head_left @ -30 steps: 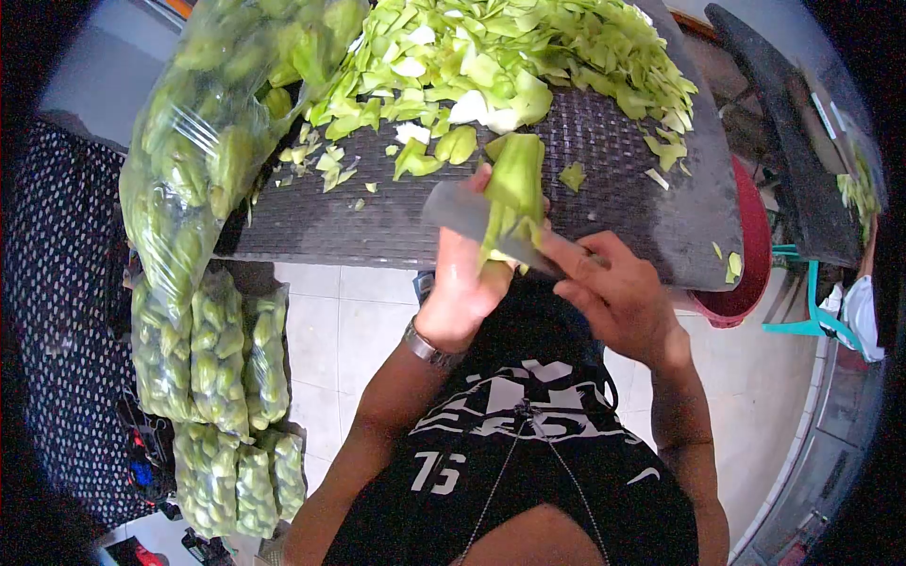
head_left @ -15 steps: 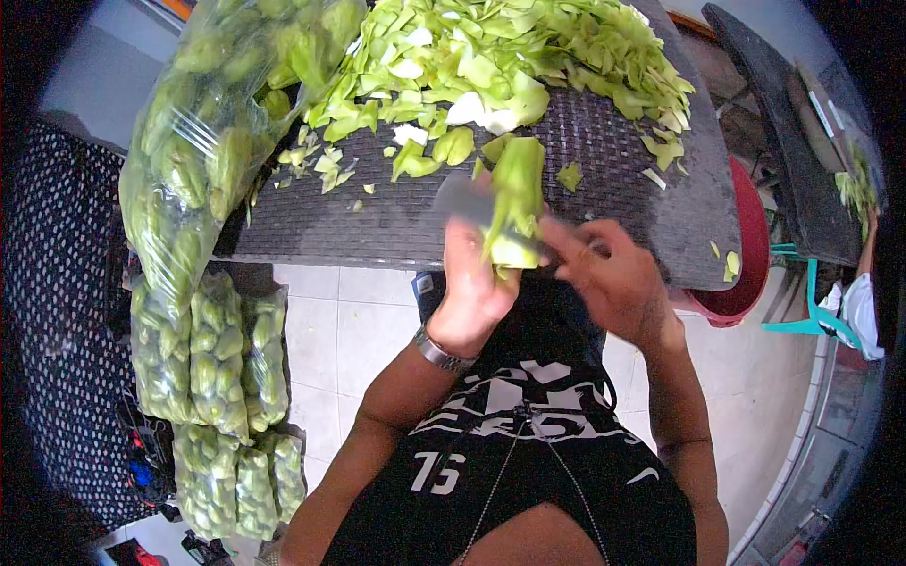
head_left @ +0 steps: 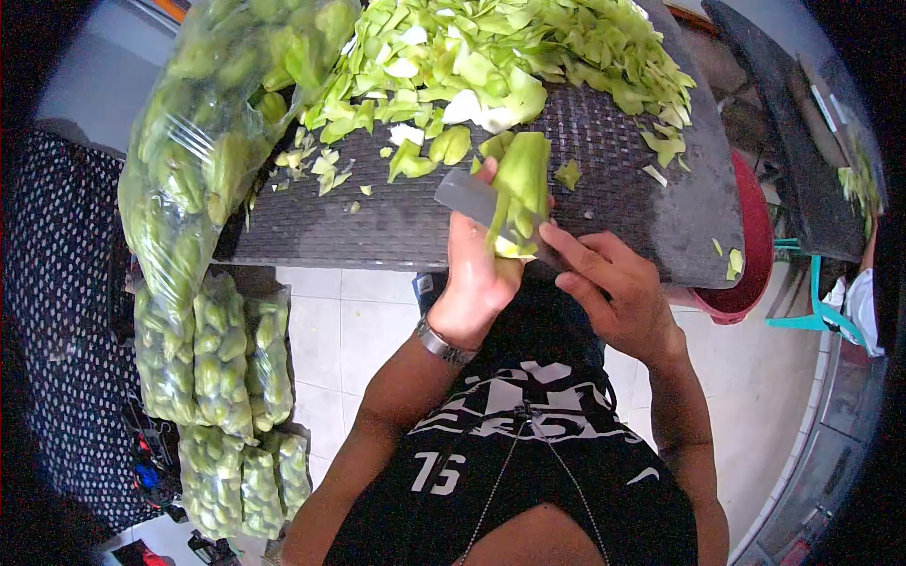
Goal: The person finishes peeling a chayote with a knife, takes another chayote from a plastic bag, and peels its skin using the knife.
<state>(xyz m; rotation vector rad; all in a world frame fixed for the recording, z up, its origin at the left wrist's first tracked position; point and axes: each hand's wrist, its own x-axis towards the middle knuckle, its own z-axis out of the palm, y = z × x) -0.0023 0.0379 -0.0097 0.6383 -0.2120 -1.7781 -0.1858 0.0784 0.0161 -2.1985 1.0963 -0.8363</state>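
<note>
My left hand is closed around a long pale green fruit or vegetable, held tilted over the near edge of the table. Its surface is cut into long facets, and a strip of peel hangs along its side. In my right hand is a knife, its broad grey blade lying across the green piece and its tip reaching past my left fingers. My right fingers wrap the handle and partly hide it. A heap of pale green slices or peelings lies on the dark woven tabletop beyond my hands.
On the left, a large clear bag of whole green pieces lies over the table edge. Several smaller filled bags rest below it. A red tub stands under the table's right side, beside a turquoise stool.
The knife, blurred by motion before, now shows sharply against the green piece. My right hand has shifted slightly, and the piece has tilted a little to the right.
</note>
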